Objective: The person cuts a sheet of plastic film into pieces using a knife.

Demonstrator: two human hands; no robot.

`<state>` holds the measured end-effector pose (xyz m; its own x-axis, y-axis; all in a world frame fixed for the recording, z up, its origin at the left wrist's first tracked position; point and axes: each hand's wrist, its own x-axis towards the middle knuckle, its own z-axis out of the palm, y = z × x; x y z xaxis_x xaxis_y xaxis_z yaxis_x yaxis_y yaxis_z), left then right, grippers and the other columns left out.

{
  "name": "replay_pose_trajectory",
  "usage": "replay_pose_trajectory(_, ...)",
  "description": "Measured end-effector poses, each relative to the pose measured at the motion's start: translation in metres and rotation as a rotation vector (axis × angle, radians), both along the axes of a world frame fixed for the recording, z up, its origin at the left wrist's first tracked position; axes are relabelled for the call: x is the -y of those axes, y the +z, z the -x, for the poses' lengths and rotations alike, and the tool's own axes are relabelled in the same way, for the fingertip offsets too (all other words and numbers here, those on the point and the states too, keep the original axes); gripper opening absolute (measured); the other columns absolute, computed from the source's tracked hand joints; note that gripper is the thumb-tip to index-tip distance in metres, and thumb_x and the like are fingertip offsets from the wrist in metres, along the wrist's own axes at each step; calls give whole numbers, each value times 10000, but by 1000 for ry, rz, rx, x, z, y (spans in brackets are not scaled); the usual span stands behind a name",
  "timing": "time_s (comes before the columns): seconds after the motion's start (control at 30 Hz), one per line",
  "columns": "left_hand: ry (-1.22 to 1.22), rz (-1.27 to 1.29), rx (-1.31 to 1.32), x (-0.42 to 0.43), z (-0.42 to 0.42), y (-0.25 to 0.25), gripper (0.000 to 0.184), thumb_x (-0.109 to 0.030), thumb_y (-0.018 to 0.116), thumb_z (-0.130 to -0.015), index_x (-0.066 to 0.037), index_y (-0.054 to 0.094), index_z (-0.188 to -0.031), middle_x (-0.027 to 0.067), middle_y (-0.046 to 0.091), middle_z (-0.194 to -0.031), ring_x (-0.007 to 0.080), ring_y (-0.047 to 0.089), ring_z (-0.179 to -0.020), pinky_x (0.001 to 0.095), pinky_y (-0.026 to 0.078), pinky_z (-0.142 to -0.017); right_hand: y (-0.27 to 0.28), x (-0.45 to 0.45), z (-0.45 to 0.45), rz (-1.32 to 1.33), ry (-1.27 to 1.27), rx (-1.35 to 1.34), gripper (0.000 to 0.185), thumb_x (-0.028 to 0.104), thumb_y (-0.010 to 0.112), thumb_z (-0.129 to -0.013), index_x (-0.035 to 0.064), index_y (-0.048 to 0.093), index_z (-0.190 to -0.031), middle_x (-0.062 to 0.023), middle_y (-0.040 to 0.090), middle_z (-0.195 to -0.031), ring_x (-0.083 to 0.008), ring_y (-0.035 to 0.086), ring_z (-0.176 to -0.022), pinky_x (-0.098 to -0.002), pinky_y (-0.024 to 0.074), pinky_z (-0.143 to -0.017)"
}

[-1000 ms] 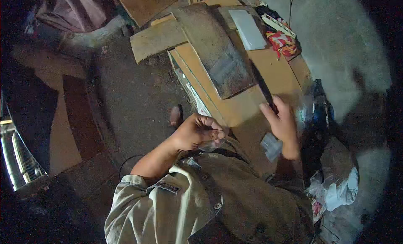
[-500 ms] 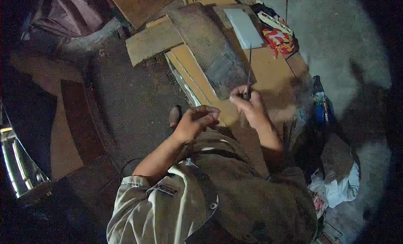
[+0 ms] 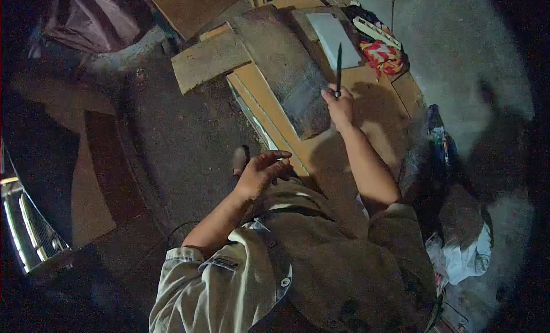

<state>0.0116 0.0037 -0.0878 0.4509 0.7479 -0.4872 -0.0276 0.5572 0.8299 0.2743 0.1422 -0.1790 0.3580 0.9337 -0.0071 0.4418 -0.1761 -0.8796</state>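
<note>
Grey floor (image 3: 452,40) is dimly lit. Dark knife (image 3: 339,66) is clamped in right hand (image 3: 342,108), projecting beyond the fingers (image 3: 330,96). Left hand (image 3: 258,175) is half-curled; its hold cannot be told.

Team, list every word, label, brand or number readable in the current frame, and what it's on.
No readable text.
Bottle, right side: possible label, too blurred to read.
Shirt: any lettering is too small and blurred to read.
Knife in the right hand: no legible marking.
</note>
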Motion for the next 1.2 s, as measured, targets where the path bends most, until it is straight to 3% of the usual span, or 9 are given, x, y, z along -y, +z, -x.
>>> replay_pose_trajectory(0.27, -121, -30, -30, 0, -11, 10, 377, -204, 610, -864, 25, 558, -1160, 118, 649, -963, 177, 622, -798, 276, 476, -685, 6, 89, -102, 208, -124, -171, 281, 224, 652, -818, 15, 617, -1003, -104, 648, -862, -200, 617, -785, -299, 466, -705)
replay_pose_trajectory(0.37, -193, -43, 14, 5, -13, -4, 343, -188, 598, -867, 37, 573, -1125, 114, 648, -938, 170, 617, -823, 288, 486, -686, 26, 133, -116, 210, -162, 191, 257, 184, 656, -808, -2, 615, -981, -126, 658, -866, -215, 629, -768, -308, 475, -690)
replay_pose_trajectory(0.43, -337, -457, -40, 10, -13, -28, 320, -171, 616, -837, 7, 597, -1102, 123, 640, -960, 186, 624, -810, 301, 492, -688, 22, 155, -124, 144, -112, 202, 274, 190, 673, -787, -6, 618, -970, -134, 665, -878, -228, 635, -789, -324, 480, -706)
replay_pose_trajectory(0.63, -332, 32, -19, 17, -22, -36, 336, -155, 636, -799, -60, 601, -1120, 129, 623, -1011, 219, 625, -792, 309, 497, -729, -19, 183, -125, 229, -104, 24, 401, 264, 724, -743, -16, 583, -994, -154, 656, -845, -249, 632, -723, -368, 490, -684)
replay_pose_trajectory(0.73, -347, -433, 93, 23, -19, -46, 300, -187, 588, -863, -22, 596, -1113, 85, 644, -922, 162, 608, -775, 299, 489, -717, 5, 177, -99, 334, -91, -155, 474, 239, 707, -800, -67, 515, -1107, -129, 602, -874, -183, 602, -831, -378, 504, -703)
replay_pose_trajectory(0.83, -174, 173, 135, 22, -20, -26, 295, -211, 546, -899, -2, 599, -1102, 72, 653, -893, 129, 595, -770, 290, 484, -703, -21, 162, -96, 201, -103, 279, 492, 225, 715, -785, -58, 514, -1135, -188, 601, -948, -276, 611, -921, -412, 496, -752)
replay_pose_trajectory(1.03, -349, -174, -140, 14, -15, -12, 279, -183, 550, -903, 3, 594, -1106, 107, 653, -954, 149, 616, -790, 292, 498, -717, -29, 134, -94, 253, -15, 485, 466, 201, 720, -751, -31, 534, -1110, -245, 580, -1055, -383, 579, -976, -440, 458, -819)
replay_pose_trajectory(1.1, -417, -700, -59, 11, -13, -14, 292, -183, 565, -897, 18, 589, -1108, 107, 658, -923, 150, 623, -792, 290, 505, -709, -31, 130, -94, 278, -22, 461, 550, 195, 720, -747, -45, 477, -1178, -252, 561, -1093, -396, 551, -1019, -435, 433, -873)
replay_pose_trajectory(1.2, -255, -144, -39, 14, -15, 2, 309, -183, 573, -892, 35, 584, -1111, 112, 656, -929, 149, 625, -796, 289, 511, -705, -61, 125, -106, 227, -42, 404, 487, 144, 707, -745, -43, 487, -1137, -209, 578, -981, -357, 567, -935, -415, 436, -825)
